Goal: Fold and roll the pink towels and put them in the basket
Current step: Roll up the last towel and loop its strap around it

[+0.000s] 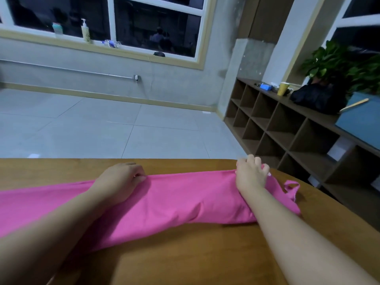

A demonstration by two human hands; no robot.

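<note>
A pink towel (pixel 181 200) lies folded into a long band across the wooden table (pixel 185 254), running from the left edge of view to the right. My left hand (pixel 121 177) pinches the towel's far edge near the middle. At the towel's right end, my right hand (pixel 250 175) grips the far corner with curled fingers. A small pink loop (pixel 291 187) sticks out past that end. No basket is in view.
The table's far edge (pixel 144 160) runs just beyond both hands, with grey tiled floor (pixel 123 124) behind it. A wooden cubby shelf (pixel 287 130) stands to the right, carrying a yellow cup (pixel 283 88), a black bag (pixel 318 99), a plant and a blue box.
</note>
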